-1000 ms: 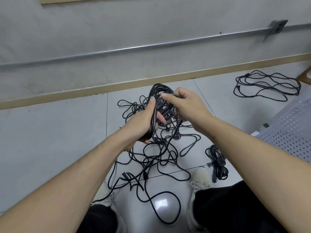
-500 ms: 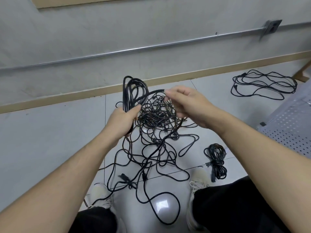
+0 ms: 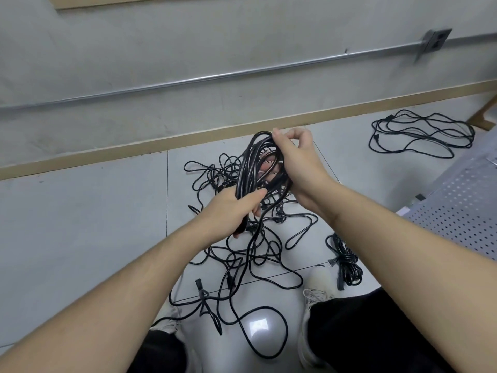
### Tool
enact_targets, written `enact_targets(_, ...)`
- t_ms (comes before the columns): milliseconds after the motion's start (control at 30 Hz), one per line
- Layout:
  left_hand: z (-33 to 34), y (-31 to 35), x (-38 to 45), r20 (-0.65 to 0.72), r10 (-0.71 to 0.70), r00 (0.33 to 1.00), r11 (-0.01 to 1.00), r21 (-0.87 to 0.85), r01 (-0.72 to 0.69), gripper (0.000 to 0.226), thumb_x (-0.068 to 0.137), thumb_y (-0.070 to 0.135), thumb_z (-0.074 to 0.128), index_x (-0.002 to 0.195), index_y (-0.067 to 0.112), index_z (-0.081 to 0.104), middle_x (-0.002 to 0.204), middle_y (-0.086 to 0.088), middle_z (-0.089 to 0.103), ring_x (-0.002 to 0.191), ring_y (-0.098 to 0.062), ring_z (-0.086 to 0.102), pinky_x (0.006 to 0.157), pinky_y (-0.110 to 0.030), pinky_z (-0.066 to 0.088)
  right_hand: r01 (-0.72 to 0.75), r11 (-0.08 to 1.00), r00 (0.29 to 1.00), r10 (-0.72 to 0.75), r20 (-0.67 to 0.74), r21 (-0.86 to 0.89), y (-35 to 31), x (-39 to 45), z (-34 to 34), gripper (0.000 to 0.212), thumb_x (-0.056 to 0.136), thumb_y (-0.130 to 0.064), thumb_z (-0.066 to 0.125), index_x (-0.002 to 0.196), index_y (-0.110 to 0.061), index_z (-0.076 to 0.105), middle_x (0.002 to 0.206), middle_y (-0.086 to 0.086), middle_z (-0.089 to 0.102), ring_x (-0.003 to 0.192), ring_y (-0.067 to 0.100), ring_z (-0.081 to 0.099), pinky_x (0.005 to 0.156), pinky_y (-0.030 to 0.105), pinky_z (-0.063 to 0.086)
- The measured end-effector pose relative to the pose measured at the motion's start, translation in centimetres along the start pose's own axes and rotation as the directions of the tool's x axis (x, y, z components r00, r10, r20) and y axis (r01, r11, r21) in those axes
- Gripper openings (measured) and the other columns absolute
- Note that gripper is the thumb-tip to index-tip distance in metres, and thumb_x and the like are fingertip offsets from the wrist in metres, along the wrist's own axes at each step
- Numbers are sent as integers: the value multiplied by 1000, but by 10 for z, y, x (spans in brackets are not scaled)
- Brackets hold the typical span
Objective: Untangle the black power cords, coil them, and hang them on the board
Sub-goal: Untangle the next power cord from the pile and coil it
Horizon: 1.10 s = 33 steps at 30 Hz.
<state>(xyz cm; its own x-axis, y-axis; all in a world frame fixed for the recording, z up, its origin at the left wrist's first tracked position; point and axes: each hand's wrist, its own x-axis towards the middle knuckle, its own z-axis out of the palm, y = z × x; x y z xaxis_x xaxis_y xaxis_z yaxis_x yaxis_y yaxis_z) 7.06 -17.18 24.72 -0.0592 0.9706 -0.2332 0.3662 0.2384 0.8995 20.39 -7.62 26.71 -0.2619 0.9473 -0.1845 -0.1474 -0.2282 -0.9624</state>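
Gripping cord coil (image 3: 248,168): left hand (image 3: 231,211) bottom, right hand (image 3: 298,160) top.

From my feed I counted two hands, one held coil (image 3: 251,168), one tangled pile (image 3: 252,238), one tied bundle (image 3: 345,262), one loose cord (image 3: 422,135).

Layout as I see it: the floor (image 3: 80,224) carries everything. A tangle of cords (image 3: 250,254) lies at centre, between my two shoes (image 3: 317,289) and the skirting board (image 3: 107,154) at the far edge. A coil of cord (image 3: 248,168) is raised above the tangle, my left hand (image 3: 228,211) at its lower end, my right hand (image 3: 298,160) at its upper end. A bundled cord (image 3: 345,261) lies right of the tangle; a loose cord (image 3: 422,135) lies far right, near the wall. A perforated panel (image 3: 462,211) sits at the right edge.
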Motion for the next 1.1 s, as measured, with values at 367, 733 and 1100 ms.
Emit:
enact_targets(367, 4, 9, -2, 23, 0, 1000, 926, -376, 9, 41, 94, 38, 67, 58, 21, 55, 99, 10, 74, 82, -18, 60, 70, -26, 47, -153, 963, 985, 166, -41, 220, -7, 9, 7, 23, 101, -31, 63, 91, -16, 50, 50, -5, 34, 34, 8, 30, 35, 21, 30)
enact_targets(733, 0, 16, -13, 275, 7, 961, 894, -433, 117, 19, 94, 23, 63, 101, 6, 61, 118, -20, 73, 99, -32, 75, 103, -51, 51, -259, 901, 966, 246, 81, 348, -12, 16, -10, 21, 96, -26, 70, 87, -14, 55, 57, -3, 38, 37, 3, 26, 32, 14, 26)
enact_targets(1100, 12, 25, -15, 259, -30, 965, 760, -621, 191, 28, 98, 41, 53, 81, 20, 46, 84, -4, 61, 55, -15, 44, 51, -26, 36, -141, 962, 982, 166, -91, 234, -16, 9, -6, 31, 98, -41, 66, 88, -13, 57, 51, 0, 43, 37, 11, 35, 44, 24, 43)
